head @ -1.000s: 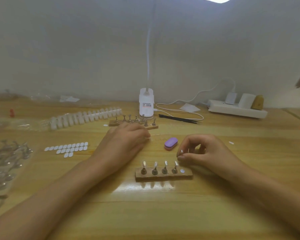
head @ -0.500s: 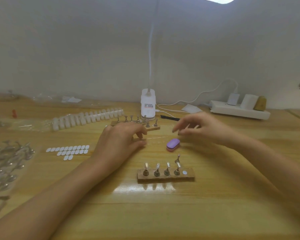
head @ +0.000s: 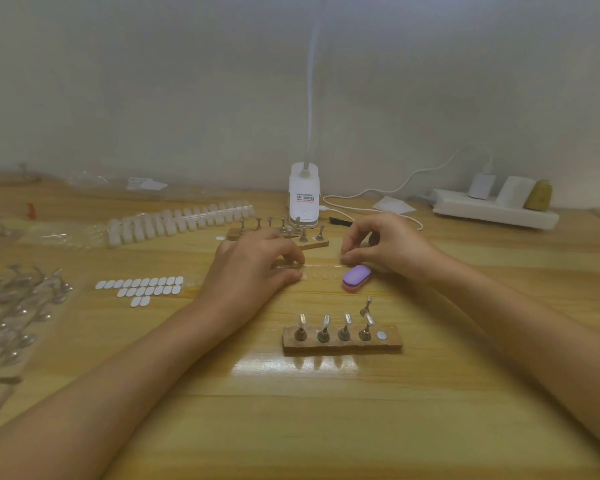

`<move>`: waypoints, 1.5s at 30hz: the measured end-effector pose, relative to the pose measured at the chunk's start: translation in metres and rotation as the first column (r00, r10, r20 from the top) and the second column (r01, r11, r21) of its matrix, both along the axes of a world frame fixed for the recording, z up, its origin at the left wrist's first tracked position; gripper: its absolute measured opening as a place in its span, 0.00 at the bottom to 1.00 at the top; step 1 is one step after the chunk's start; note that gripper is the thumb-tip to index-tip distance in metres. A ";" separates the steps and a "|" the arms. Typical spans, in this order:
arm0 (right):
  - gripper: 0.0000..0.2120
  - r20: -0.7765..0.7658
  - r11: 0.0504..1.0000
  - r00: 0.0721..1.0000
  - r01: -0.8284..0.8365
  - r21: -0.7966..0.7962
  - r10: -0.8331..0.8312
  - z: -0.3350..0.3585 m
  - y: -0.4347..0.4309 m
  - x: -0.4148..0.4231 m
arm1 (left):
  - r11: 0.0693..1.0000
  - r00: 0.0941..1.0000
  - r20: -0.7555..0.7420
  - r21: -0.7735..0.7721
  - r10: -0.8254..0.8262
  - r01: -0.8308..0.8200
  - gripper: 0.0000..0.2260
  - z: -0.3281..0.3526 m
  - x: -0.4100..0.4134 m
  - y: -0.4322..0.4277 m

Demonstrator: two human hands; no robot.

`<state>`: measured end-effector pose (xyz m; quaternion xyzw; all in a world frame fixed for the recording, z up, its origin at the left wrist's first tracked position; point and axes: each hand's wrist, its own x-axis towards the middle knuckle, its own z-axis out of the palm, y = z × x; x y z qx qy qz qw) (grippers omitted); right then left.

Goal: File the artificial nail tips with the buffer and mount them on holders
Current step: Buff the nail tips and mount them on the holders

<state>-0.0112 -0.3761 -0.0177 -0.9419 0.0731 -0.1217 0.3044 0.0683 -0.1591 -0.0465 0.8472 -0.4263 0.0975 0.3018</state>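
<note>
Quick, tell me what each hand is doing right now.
Left hand: grips one end of the clear strip of nail tips.
Right hand: pinches its other end.

Obstacles: purple buffer (head: 356,277), near holder block (head: 342,341).

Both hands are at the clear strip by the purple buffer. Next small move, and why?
Probably snap one tip off with the right hand while the left hand steadies the clear strip. Both pinch its ends, the buffer lies beside it untouched, and the near wooden base has one unfilled spot, a loose holder standing behind it.
</note>
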 end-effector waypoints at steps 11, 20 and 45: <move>0.06 0.031 0.846 0.980 0.155 0.511 -0.198 -0.001 0.006 -0.008 | 0.993 0.983 -0.166 -0.099 -0.081 0.065 0.08 0.004 0.002 0.000; 0.07 0.111 0.977 0.992 -0.077 0.198 0.056 0.024 0.021 -0.016 | 0.984 0.994 -0.024 -0.143 -0.108 0.104 0.11 0.007 -0.006 -0.001; 0.10 0.013 0.977 0.979 -0.203 -0.063 0.204 -0.009 -0.013 -0.046 | 0.868 0.800 -0.497 -0.494 -0.335 0.057 0.07 0.017 -0.021 -0.001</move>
